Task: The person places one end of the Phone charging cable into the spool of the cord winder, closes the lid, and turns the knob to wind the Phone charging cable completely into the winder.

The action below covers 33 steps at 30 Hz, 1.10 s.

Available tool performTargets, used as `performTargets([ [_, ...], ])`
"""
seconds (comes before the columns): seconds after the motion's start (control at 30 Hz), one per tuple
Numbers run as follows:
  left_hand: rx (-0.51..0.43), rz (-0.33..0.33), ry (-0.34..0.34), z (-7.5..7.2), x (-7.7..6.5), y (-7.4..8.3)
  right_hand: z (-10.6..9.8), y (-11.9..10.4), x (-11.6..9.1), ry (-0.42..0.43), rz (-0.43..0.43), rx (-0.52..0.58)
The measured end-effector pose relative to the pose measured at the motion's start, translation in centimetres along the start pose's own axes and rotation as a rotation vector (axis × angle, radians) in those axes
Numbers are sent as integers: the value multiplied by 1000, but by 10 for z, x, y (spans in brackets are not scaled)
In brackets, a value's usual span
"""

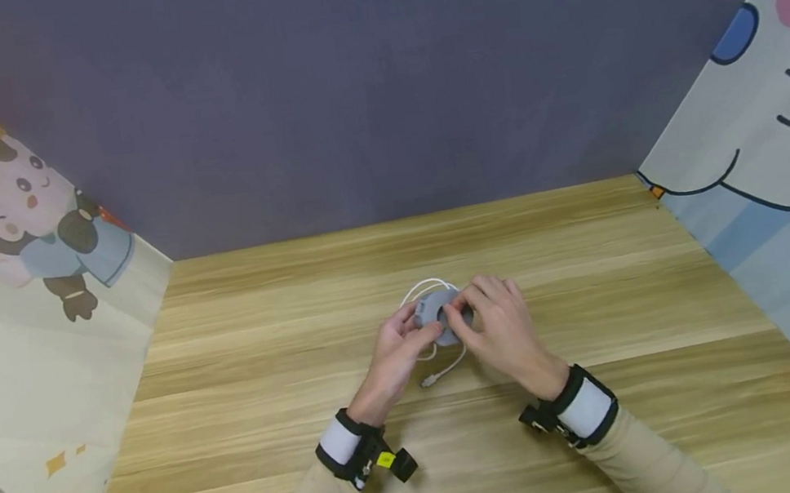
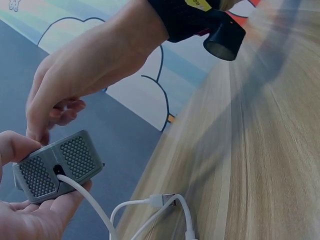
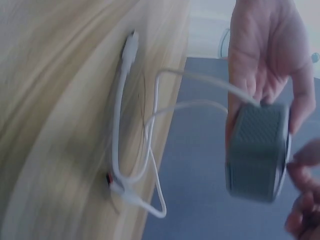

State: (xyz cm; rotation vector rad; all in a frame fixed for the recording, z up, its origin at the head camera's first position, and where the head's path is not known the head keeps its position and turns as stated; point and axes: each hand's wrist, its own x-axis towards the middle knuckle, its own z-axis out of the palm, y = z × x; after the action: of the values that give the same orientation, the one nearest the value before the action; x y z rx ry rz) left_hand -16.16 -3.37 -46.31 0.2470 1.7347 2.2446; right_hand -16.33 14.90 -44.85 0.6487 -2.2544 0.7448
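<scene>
A grey cable case with a round dark opening is between both hands above the table. My left hand grips it from the left side, thumb on its face. My right hand has thumb and index fingertips together at the opening, pinching at the face; what lies between them is hidden. Textured panels show on the case in the left wrist view, with a white cable coming out of a slot. In the right wrist view the cable loops down to the table, and a plug shows at one end.
The wooden table spreads around the hands. A dark panel stands behind it, with cartoon-printed walls left and right. Cameras are strapped to both wrists. Cable loops lie on the table below the case.
</scene>
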Motion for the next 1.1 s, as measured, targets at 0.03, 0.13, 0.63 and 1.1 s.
performTargets([
  [0.03, 4, 1, -7, 0, 0, 0, -2, 2, 0, -18, -29, 11],
  [0.13, 11, 3, -23, -2, -1, 1, -8, 8, 2, -88, -126, 36],
  [0.63, 71, -24, -77, -6, -3, 4, -31, 17, 12, -335, -356, -88],
  [1.1, 119, -37, -100, -7, -4, 7, -38, 16, 15, -353, -512, -354],
])
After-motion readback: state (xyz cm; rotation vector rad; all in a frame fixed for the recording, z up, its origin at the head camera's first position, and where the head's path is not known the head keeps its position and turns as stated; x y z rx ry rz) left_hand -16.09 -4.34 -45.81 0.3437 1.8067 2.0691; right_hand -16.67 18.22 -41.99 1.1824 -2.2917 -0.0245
